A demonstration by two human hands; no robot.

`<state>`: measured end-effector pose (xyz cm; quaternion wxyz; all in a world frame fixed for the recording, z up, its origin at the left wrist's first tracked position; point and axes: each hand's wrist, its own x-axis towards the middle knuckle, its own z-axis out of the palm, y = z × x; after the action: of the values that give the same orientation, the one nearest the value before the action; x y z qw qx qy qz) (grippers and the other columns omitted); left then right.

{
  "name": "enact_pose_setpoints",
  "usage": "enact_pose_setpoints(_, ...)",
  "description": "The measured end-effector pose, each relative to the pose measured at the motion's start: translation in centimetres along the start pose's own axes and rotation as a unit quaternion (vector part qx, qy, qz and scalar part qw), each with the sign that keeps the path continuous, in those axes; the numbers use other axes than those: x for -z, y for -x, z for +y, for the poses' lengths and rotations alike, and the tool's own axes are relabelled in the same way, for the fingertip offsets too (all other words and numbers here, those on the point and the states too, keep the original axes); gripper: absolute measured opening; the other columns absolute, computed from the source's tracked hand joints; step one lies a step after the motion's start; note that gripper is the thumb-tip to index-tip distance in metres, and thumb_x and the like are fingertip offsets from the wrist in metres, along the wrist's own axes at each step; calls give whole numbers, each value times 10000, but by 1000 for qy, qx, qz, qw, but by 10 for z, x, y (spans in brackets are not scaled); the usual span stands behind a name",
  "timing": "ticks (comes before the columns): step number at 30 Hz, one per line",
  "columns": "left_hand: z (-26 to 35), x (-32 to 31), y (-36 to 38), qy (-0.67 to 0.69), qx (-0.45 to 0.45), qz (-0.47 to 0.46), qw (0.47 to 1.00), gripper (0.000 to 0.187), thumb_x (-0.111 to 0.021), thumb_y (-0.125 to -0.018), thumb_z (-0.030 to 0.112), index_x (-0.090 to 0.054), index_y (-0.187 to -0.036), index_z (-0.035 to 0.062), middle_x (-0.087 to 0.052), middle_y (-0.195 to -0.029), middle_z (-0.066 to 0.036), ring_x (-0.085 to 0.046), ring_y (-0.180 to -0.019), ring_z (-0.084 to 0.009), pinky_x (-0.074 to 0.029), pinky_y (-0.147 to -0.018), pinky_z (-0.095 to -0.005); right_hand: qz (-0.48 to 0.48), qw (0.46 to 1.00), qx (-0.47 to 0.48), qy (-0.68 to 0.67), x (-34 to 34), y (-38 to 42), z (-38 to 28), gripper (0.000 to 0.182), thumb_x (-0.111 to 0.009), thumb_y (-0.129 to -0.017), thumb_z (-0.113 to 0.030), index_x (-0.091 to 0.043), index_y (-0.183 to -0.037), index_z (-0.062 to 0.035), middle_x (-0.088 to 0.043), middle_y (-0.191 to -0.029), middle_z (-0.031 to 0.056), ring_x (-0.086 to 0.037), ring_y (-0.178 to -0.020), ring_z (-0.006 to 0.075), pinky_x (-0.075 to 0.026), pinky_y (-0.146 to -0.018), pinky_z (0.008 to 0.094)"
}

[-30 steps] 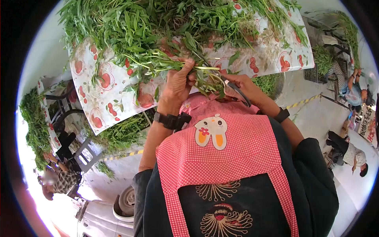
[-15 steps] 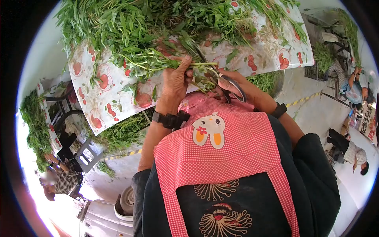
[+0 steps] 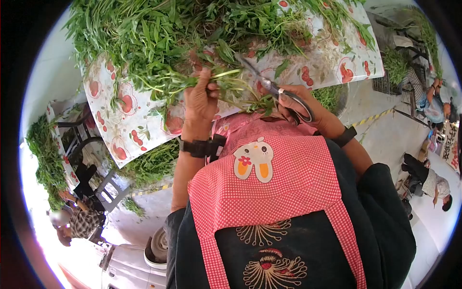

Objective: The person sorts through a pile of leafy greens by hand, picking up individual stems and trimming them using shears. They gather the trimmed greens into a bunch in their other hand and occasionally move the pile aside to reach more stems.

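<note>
left grip is clenched: the left hand [image 3: 199, 100] pinches a bunch of green stems [image 3: 226, 74] between thumb and fingers, the pale ends poking out toward the right and the leafy part trailing left over the table [image 3: 102, 115]. right grip is curled round the dark handles of a pair of scissors [image 3: 266, 83]; the right hand [image 3: 299, 105] sits near the table's front edge, the blades slanting up and left, just beside the stem ends. how far apart the blades stand, i cannot tell. behind both hands lies a heap of greens [image 3: 139, 33].
</note>
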<state>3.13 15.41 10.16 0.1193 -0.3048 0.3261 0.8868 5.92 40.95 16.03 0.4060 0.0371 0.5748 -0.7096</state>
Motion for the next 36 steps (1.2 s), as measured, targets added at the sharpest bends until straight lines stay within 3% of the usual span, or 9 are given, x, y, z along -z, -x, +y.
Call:
enact_pose_setpoints(5, 6, 1, 7, -6, 4, 27, 1000, 163, -662, -831, 136, -541, -928, 86, -544, -798, -4, -479, -593, -80, -364, -458, -189, 229, 950, 38, 208, 40, 4, 20, 409, -648, -811, -264, -554, -1130, -26, -601, -700, 43, -575, -606, 121, -456, -563, 253)
enact_pose_setpoints(7, 5, 0, 8, 0, 5, 5, 1000, 172, -665, -829, 138, -545, -936, 80, -546, -802, 1, -483, -599, -90, -369, -470, -204, 382, 815, 2, 435, 77, 6, 38, 505, -649, -784, -172, -496, -1249, -46, -604, -728, 47, -567, -629, 111, -447, -583, 242)
enact_pose_setpoints(12, 10, -2, 11, -23, 46, 1, 999, 159, -661, -831, 132, -549, -938, 95, -545, -802, 11, -479, -607, -96, -371, -492, -212, 417, 779, 97, 458, 132, 18, 54, 403, -628, -779, -157, -567, -1156, -28, -646, -815, 97, -597, -686, 177, -474, -687, 291)
enact_pose_setpoints(14, 7, 0, 11, -7, 29, -16, 999, 154, -661, -831, 130, -550, -933, 99, -545, -802, 13, -478, -609, -94, -371, -496, -211, 346, 632, 106, 686, 140, 23, 47, 330, -616, -792, -155, -606, -1093, -19, -643, -791, 82, -596, -691, 165, -468, -660, 276)
enact_pose_setpoints(15, 6, -2, 12, -1, 27, -22, 999, 153, -662, -831, 129, -551, -931, 100, -545, -803, 13, -479, -610, -94, -370, -496, -212, 347, 631, 107, 686, 130, 21, 33, 330, -616, -792, -155, -606, -1093, -19, -643, -791, 82, -596, -691, 165, -468, -660, 276)
enact_pose_setpoints(18, 6, -8, 14, -2, 23, -23, 999, 151, -664, -828, 127, -549, -923, 97, -545, -803, 11, -485, -612, -94, -374, -493, -212, 257, 844, 88, 462, 62, 2, -23, 262, -632, -801, -162, -642, -1011, -7, -640, -791, 65, -579, -701, 101, -449, -622, 235)
enact_pose_setpoints(21, 6, -9, 14, -13, 13, -26, 999, 151, -664, -827, 125, -543, -912, 92, -546, -799, 6, -493, -610, -94, -384, -490, -209, 136, 919, 87, 360, 11, -20, -27, 248, -626, -811, -230, -655, -953, -29, -663, -797, 114, -611, -663, 123, -462, -608, 258)
enact_pose_setpoints(34, 5, -8, 21, -39, -9, -84, 996, 133, -636, -849, 130, -523, -897, 77, -539, -774, -13, -536, -612, -111, -425, -501, -216, 138, 885, 252, 367, -9, -46, -41, 235, -634, -820, -228, -663, -932, -24, -653, -729, 109, -602, -587, 148, -466, -560, 255)
enact_pose_setpoints(36, 4, -12, 21, -50, 3, -99, 994, 131, -633, -851, 126, -523, -904, 76, -540, -774, -14, -537, -609, -111, -429, -505, -218, 117, 885, 173, 415, -18, -61, -60, 278, -620, -829, -289, -671, -913, -29, -631, -675, 113, -576, -548, 155, -442, -525, 274)
